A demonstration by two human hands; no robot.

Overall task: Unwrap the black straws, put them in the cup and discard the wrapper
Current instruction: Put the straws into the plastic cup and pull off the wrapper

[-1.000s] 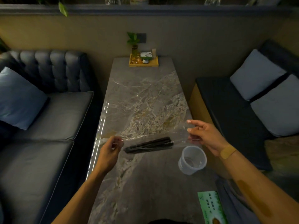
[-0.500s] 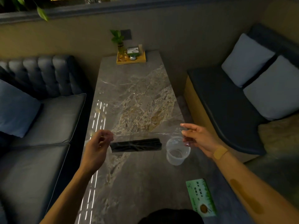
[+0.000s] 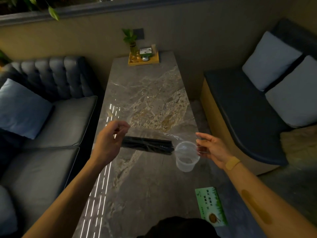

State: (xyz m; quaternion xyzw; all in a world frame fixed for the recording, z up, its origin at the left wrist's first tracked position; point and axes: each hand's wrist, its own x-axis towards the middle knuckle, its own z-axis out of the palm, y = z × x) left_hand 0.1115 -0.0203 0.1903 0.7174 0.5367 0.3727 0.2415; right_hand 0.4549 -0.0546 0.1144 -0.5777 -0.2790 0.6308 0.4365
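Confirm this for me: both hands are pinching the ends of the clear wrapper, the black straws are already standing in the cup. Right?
Not quite. The head view shows the black straws lying sideways inside the clear wrapper, beside the empty cup. The left hand and right hand do pinch the wrapper's ends.

Black straws, clear wrapper, clear cup
Straws (image 3: pixel 147 145) bundled level inside stretched wrapper (image 3: pixel 169 135); upright empty cup (image 3: pixel 187 156) at their 3 o'clock end.

Marble table (image 3: pixel 147 186): cup (image 3: pixel 187 157), tray (image 3: pixel 144 60), green card (image 3: pixel 211 206).
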